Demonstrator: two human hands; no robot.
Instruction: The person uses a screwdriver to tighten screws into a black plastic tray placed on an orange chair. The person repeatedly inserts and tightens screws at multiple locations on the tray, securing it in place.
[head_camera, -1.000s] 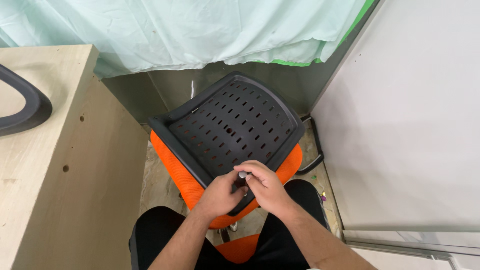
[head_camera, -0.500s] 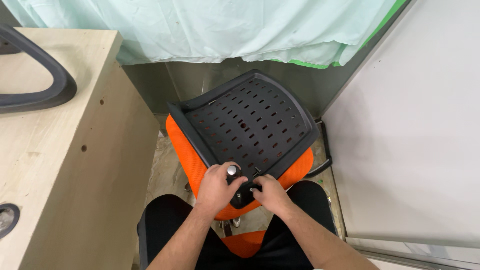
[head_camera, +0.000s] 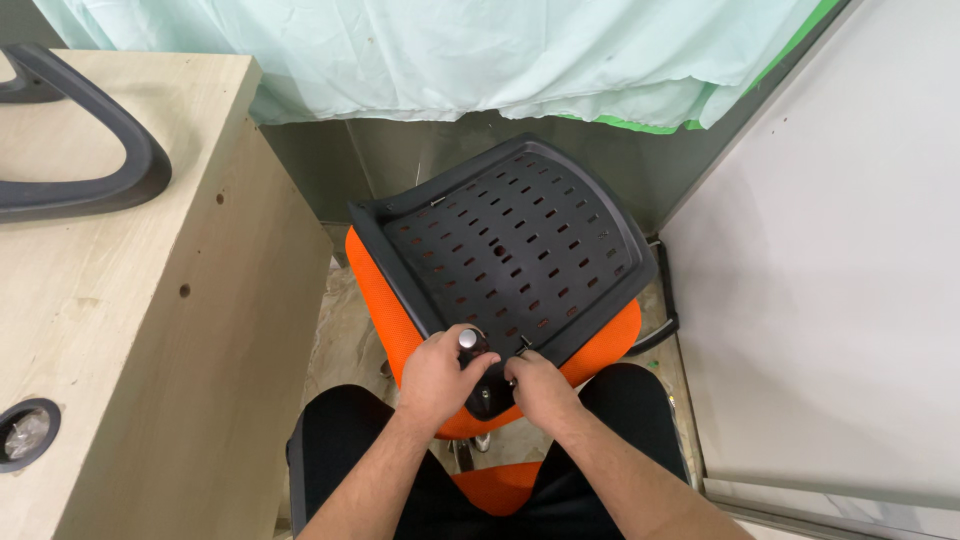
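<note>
Since the earlier frames the two hands have parted a little: a second ago both were bunched together over one spot at the near edge of the black slotted chair shell, and now each has its own place. The camera has also swung left, so more of the wooden desk shows.

Head view: the left hand (head_camera: 438, 377) sits just below the middle of the frame, fist closed around a small tool (head_camera: 467, 340) whose rounded silver-grey end pokes up above the thumb; the upright hold looks suited to turning it down into the plastic. The right hand (head_camera: 538, 388), just beside it, pinches something small and dark at the shell's lower lip, though what it is I cannot tell. The chair shell (head_camera: 515, 245) lies face up in the centre, propped on the orange seat cushion (head_camera: 385, 325) and leaning toward the person's lap, which brings its fixing point within reach of both hands. At the upper left a curved grey armrest (head_camera: 95, 175) lies on the desk (head_camera: 140, 330). A pale green cloth (head_camera: 450, 55) hangs across the top, and a white panel (head_camera: 830, 300) fills the right.
</note>
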